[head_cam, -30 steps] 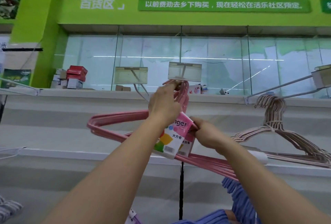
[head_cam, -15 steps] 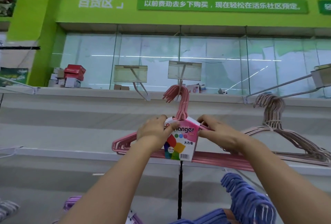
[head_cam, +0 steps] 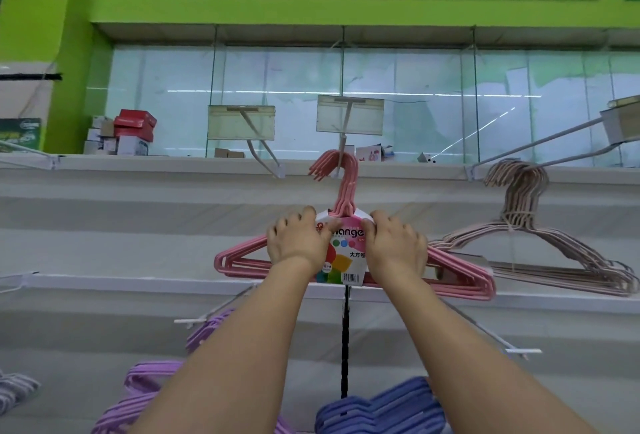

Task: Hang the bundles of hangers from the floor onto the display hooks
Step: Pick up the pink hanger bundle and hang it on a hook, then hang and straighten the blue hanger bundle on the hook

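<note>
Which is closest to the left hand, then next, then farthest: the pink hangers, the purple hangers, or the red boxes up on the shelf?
1. Pink hanger bundle: the left hand grips its paper label.
2. Purple hanger bundle: below, to the left.
3. Red boxes: far back on the upper left ledge.

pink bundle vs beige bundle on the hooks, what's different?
The pink bundle carries a printed card sleeve and is held at that sleeve by the left hand and right hand. The beige bundle has no sleeve, only a tie at the neck, and hangs untouched. Both hang from display hooks.
</note>
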Available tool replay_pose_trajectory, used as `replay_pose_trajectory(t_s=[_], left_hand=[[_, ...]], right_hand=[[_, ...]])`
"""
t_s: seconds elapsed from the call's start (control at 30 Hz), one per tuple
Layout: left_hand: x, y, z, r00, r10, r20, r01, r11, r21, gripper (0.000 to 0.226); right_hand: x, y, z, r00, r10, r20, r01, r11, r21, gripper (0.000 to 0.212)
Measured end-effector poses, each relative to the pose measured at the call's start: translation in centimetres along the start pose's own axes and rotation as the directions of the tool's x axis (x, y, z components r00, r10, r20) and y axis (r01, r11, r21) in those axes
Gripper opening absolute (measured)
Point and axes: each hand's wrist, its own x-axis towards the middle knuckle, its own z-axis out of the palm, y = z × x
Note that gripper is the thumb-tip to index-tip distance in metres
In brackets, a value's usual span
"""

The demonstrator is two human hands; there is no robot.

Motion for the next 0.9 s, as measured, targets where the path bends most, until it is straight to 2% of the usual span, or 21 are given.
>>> replay_pose_trajectory(t_s=[0.13,0.27,0.43,0.53,0.6,0.73,0.9], left_hand=[[-0.5,0.2,0.5,0.999,-0.041,-0.028,0.04,0.999,-0.023,0.066],[-0.9,0.0,0.9,0.997,-0.023,-0.072,0.017,0.997,-0.072,0.062],[-1.6,-0.7,1.6,0.989,-0.002,-0.146,-0.023,0.985,-0.17,0.057],[-2.4,-0.4,1.9,0.991,-0.028,-0.131,0.0,0.978,-0.211,0.059],[-3.3,0.0,1.9,0.992,-0.042,-0.119,0.012,0.971,-0.239,0.061],[-6.6,0.7,1.3,0.994,-0.048,-0.099,0.013,0.945,-0.326,0.065],[-11.9,3.0,1.7,0.999,-0.046,-0.01,0.036,0.892,-0.451,0.059]], right_hand=[[-0.1,0.3,0.7,0.999,-0.018,-0.036,0.016,0.999,-0.046,0.042],[-0.1,0.5,0.9,0.998,-0.017,-0.059,0.012,0.997,-0.078,0.041],[-0.4,0.4,0.9,0.996,-0.001,-0.091,0.0,1.0,-0.014,0.044],[-1.1,0.4,0.3,0.994,0.021,-0.103,-0.018,0.999,0.032,0.043],[-2.2,0.7,-0.2,0.994,-0.002,-0.107,0.002,1.0,0.002,0.044],[-5.1,1.7,-1.5,0.996,-0.082,-0.024,0.079,0.993,-0.086,0.054],[-9.3,3.9,-4.2,0.998,0.02,0.051,-0.02,1.0,0.005,0.053]])
